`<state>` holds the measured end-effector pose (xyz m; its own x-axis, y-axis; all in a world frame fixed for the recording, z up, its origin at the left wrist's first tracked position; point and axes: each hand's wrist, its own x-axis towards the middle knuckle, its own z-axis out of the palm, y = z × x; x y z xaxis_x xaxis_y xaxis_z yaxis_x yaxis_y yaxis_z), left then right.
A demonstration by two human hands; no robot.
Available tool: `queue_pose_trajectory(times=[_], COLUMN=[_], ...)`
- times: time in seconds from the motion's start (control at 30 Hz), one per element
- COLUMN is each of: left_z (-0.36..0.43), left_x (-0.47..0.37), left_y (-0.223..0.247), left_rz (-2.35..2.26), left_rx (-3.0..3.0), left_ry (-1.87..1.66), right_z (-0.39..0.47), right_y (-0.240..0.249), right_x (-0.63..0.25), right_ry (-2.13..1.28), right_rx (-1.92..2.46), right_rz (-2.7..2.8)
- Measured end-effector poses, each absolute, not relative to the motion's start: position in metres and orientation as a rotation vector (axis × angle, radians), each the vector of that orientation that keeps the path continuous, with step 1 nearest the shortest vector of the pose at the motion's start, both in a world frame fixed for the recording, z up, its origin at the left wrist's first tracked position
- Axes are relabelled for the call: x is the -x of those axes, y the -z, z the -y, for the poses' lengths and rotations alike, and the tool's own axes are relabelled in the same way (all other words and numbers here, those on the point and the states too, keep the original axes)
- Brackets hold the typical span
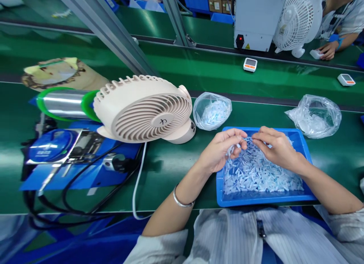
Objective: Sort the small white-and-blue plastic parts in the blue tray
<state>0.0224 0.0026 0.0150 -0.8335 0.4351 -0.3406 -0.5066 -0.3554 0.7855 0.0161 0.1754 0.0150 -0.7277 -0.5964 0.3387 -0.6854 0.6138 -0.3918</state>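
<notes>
A blue tray (pixel 264 199) on the green bench holds a wide heap of small pale blue-and-white pieces (pixel 258 173). Over its back left part, my left hand (pixel 226 148) is curled round some of the small pieces, thumb and forefinger pinched together. My right hand (pixel 274 146) is beside it, fingertips pinched close to the left fingertips; whatever lies between them is too small to name. Behind the tray on the left is an open clear bag (pixel 212 111) with similar pieces. Another clear bag (pixel 315 116) with whitish pieces lies behind on the right.
A beige fan (pixel 145 112) stands left of the tray, its white cable hanging over the front edge. Further left is a machine (pixel 68 146) with black cables. Two small timers (pixel 250 64) (pixel 346 80) sit on the far ledge. Across it are a white fan (pixel 297 23) and a person's hand (pixel 328 50).
</notes>
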Motion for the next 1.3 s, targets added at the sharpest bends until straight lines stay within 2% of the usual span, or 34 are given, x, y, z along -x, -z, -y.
queue_pose_trajectory(times=[0.1,0.33,0.5,1.03,1.13,1.3], left_z=[-0.004,-0.005,-0.002,-0.002,-0.004,-0.006], left_x=[-0.024,-0.028,-0.028,-0.028,-0.027,-0.025], left_y=[-0.015,-0.012,-0.014,-0.017,-0.016,-0.014], left_rz=[-1.414,-1.552,-1.465,-1.348,-1.315,-1.263], left_rx=[0.05,-0.166,-0.195,-0.103,0.068,0.18], left_ry=[-2.099,-1.933,-1.855,-1.999,-2.153,-2.325], right_z=[-0.176,-0.172,-0.169,-0.167,-0.168,-0.163], right_y=[-0.019,-0.018,-0.021,-0.021,-0.014,0.007], right_x=[-0.022,-0.031,-0.034,-0.034,-0.031,-0.035], right_ry=[-0.835,-0.596,-0.54,-1.052,-0.863,-0.229], right_rx=[-1.07,-1.276,-1.296,-1.278,-1.315,-1.598], right_rz=[2.561,2.398,2.321,2.342,2.475,2.772])
